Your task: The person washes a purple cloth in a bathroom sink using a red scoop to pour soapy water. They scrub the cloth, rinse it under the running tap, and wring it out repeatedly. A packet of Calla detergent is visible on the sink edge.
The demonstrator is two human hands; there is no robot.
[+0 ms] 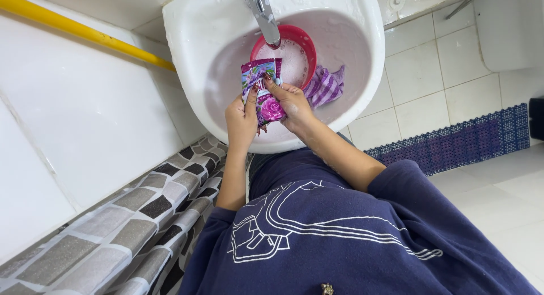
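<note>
Over the white washbasin (pixel 362 74) both my hands hold a small purple sachet (pixel 264 86) printed with a pink flower. My left hand (pixel 241 118) grips its left side, thumb on the front. My right hand (pixel 293 102) pinches its upper right corner. Behind the sachet, a red plastic bowl (pixel 303 43) of foamy water sits in the basin under the metal tap (pixel 265 15). A purple-and-white striped cloth (pixel 326 86) lies in the basin, right of my right hand.
A yellow pipe (pixel 73 28) runs along the white tiled wall at the left. A grey brick-patterned curtain (pixel 141 216) hangs at the lower left. A dark blue perforated mat (pixel 464 139) lies on the white tiled floor at the right.
</note>
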